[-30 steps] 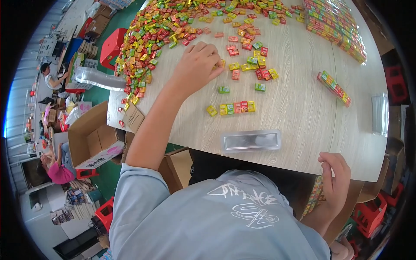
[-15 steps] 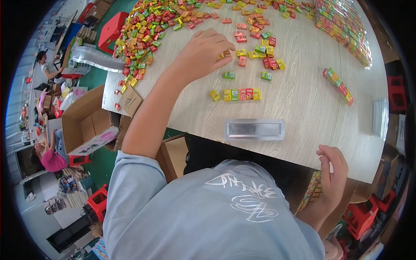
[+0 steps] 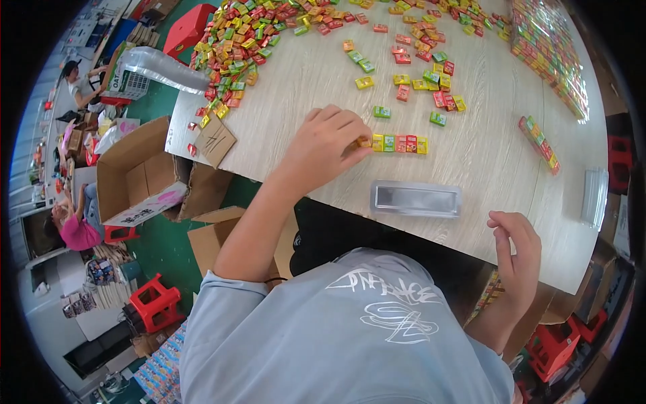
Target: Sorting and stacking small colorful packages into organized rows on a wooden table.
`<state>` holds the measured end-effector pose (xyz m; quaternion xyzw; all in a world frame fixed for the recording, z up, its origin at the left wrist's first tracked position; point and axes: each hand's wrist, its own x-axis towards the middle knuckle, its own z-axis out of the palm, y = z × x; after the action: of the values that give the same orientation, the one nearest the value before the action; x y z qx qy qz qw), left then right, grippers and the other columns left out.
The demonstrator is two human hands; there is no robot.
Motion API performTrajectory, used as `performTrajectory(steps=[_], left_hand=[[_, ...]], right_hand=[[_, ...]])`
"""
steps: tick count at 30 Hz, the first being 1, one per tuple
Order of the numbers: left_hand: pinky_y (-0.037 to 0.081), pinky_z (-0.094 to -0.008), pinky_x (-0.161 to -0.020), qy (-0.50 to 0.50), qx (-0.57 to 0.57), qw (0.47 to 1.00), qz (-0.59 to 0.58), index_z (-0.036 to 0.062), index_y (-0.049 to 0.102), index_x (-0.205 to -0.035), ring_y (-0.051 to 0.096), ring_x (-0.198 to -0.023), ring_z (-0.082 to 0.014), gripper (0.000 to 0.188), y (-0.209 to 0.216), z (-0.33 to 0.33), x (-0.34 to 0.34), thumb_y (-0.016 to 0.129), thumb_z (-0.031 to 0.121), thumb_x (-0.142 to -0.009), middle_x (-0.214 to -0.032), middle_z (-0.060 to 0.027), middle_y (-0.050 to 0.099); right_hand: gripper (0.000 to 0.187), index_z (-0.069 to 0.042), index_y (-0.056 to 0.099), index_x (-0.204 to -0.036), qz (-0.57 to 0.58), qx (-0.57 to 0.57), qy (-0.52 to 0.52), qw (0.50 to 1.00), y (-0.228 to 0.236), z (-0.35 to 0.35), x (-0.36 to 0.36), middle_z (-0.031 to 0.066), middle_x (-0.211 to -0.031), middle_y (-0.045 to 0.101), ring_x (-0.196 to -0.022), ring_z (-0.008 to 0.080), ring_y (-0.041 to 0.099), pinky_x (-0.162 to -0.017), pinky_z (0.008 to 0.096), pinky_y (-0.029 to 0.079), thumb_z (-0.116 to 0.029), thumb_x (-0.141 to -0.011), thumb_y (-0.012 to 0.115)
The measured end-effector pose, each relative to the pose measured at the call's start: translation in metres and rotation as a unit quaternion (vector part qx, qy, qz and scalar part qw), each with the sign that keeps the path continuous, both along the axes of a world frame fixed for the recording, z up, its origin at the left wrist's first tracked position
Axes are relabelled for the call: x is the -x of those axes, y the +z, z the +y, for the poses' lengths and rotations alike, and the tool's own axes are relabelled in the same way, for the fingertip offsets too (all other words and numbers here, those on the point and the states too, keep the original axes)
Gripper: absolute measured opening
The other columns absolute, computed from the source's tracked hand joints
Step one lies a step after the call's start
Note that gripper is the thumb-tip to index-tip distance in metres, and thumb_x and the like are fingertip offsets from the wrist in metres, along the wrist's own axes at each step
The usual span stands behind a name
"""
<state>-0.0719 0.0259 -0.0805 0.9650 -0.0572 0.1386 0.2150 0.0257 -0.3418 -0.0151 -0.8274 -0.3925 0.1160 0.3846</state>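
Note:
My left hand (image 3: 331,143) is closed at the left end of a short row of small candy-sized boxes (image 3: 401,143). Its thumb and fingertips pinch a small yellow-orange box (image 3: 365,141), partly hidden by the fingers, right beside the row. Yellow, green and red boxes stand side by side in that row. Nearer to me lies a clear plastic tray (image 3: 416,200) with nothing in it. My right hand (image 3: 518,249) hovers at the table's near edge, right of the tray. Its fingers are loosely bent and apart, holding nothing.
A big heap of small boxes (image 3: 235,47) covers the far left, with looser ones (image 3: 431,81) mid-table. At the right are a filled clear strip (image 3: 538,143), a wrapped stack (image 3: 548,57) and clear trays (image 3: 593,195). Cardboard cartons (image 3: 141,175) stand left of the table.
My left hand has come nearer, from the loose boxes down to the row's left end. A few boxes now lie where it was. My right hand has hardly moved; the view has shifted slightly.

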Motion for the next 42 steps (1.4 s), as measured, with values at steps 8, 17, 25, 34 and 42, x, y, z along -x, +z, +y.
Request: performTrajectory(steps=[8, 17, 25, 34, 42], left_hand=[[0.049, -0.0438, -0.096, 0.040, 0.028, 0.999, 0.012, 0.0117, 0.068, -0.111, 0.062, -0.105, -0.0310, 0.029, -0.003, -0.014, 0.006, 0.080, 0.025, -0.088, -0.111, -0.0065, 0.069], [0.048, -0.0436, -0.097, 0.085, 0.003, 0.996, -0.005, 0.0102, 0.064, -0.122, 0.061, -0.109, -0.0306, 0.043, -0.005, -0.021, 0.023, 0.081, 0.027, -0.086, -0.115, -0.0088, 0.067], [0.049, -0.0431, -0.094, 0.083, -0.017, 0.996, 0.001, 0.0114, 0.062, -0.125, 0.062, -0.106, -0.0287, 0.042, -0.001, -0.007, 0.035, 0.078, 0.019, -0.086, -0.113, -0.0071, 0.065], [0.049, -0.0462, -0.101, 0.079, 0.007, 0.996, 0.029, 0.0086, 0.061, -0.130, 0.061, -0.112, -0.0353, 0.044, 0.002, -0.009, 0.024, 0.075, 0.013, -0.089, -0.123, -0.0136, 0.062], [0.053, -0.0441, -0.095, 0.040, 0.124, 0.990, 0.060, 0.0038, 0.065, -0.125, 0.063, -0.109, -0.0364, 0.038, 0.000, -0.017, 0.010, 0.077, 0.012, -0.090, -0.117, -0.0156, 0.061]], right_hand=[[0.024, 0.002, 0.068, -0.116, 0.034, 0.018, -0.028, 0.999, -0.007, -0.003, 0.011, 0.0141, -0.094, 0.068, -0.086, 0.0243, 0.065, -0.079, 0.0319, 0.050, 0.007, -0.095, 0.057], [0.024, 0.001, 0.068, -0.117, 0.047, 0.034, -0.025, 0.998, -0.009, 0.000, 0.010, 0.0137, -0.095, 0.068, -0.087, 0.0243, 0.066, -0.080, 0.0316, 0.050, 0.005, -0.096, 0.057], [0.025, 0.001, 0.068, -0.118, 0.051, 0.040, -0.022, 0.998, -0.014, 0.005, 0.006, 0.0132, -0.097, 0.069, -0.089, 0.0246, 0.066, -0.080, 0.0318, 0.051, 0.006, -0.096, 0.057], [0.030, -0.001, 0.066, -0.124, -0.006, 0.065, 0.061, 0.996, -0.006, 0.062, -0.040, 0.0144, -0.110, 0.068, -0.092, 0.0243, 0.067, -0.083, 0.0340, 0.053, 0.003, -0.094, 0.062], [0.041, -0.006, 0.063, -0.133, -0.044, 0.136, 0.148, 0.979, -0.033, 0.134, -0.052, 0.0142, -0.117, 0.057, -0.099, 0.0303, 0.066, -0.090, 0.0389, 0.054, -0.009, -0.093, 0.073]])
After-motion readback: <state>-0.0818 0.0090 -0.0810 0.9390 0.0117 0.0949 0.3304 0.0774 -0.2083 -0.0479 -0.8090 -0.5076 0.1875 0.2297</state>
